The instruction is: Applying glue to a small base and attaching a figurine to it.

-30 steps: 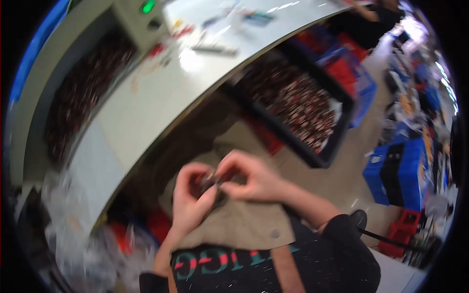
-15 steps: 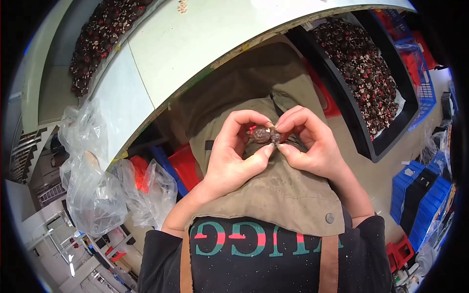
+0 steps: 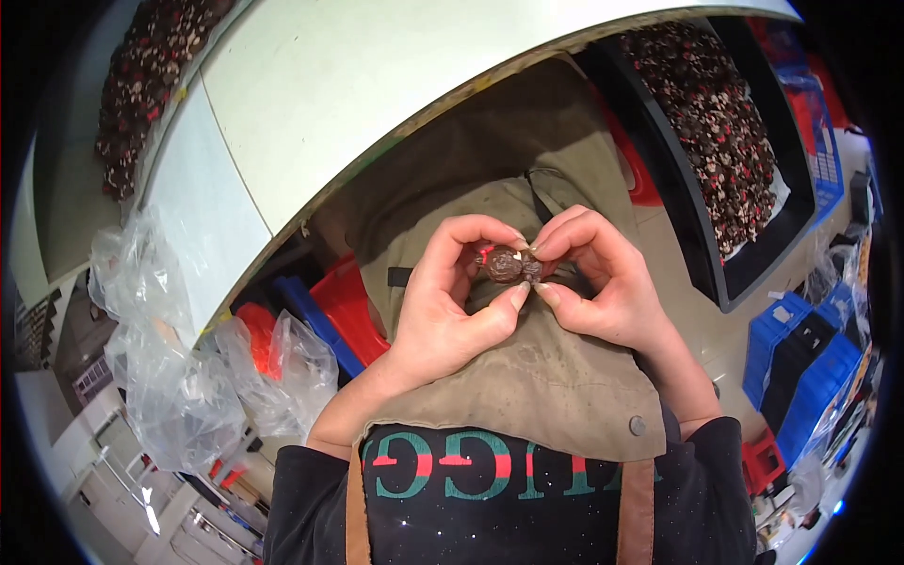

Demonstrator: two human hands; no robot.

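In the head view, a pale table point(image 3: 311, 113) crosses the upper part, and the floor point(image 3: 673, 268) is seen at right, near blue crates point(image 3: 805, 377). Clear plastic bags point(image 3: 174, 405) are at the table's left end. At upper right, a black tray point(image 3: 664, 122) contains many small dark brown pieces point(image 3: 716, 132) with red and pale bits. In front of the apron point(image 3: 508, 377), the left hand point(image 3: 447, 301) and the right hand point(image 3: 603, 282) hold one brown figure point(image 3: 508, 266) between them, thumbs and fingertips pinched narrowly on it.
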